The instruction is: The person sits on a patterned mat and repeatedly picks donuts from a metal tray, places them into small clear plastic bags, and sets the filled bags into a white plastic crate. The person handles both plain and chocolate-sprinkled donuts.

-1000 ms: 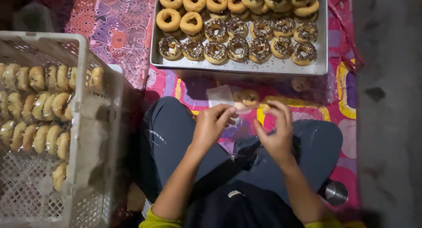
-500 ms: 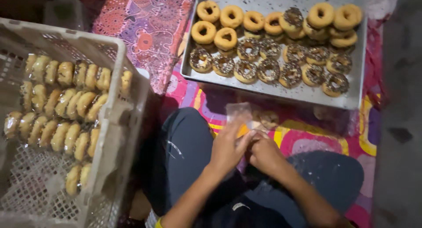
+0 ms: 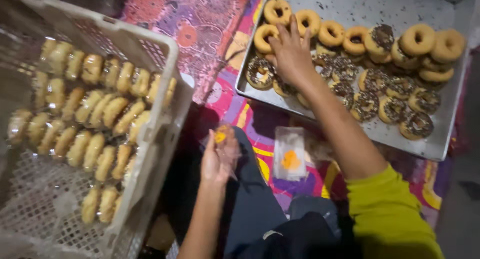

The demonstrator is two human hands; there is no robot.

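I'm spreading my right hand (image 3: 291, 53) fingers over a doughnut (image 3: 284, 85) on the tray (image 3: 440, 149); left hand (image 3: 217, 159) fingers are gripping a clear bag (image 3: 223, 137).

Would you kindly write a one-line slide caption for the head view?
Right hand reaches onto the doughnut tray while the left hand holds a bagged doughnut beside a crate.

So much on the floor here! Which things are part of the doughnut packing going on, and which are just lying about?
In use:
right hand on the doughnuts
metal tray
left hand holding a bagged doughnut
crate of wrapped doughnuts
clear bags

Lying about:
patterned cloth
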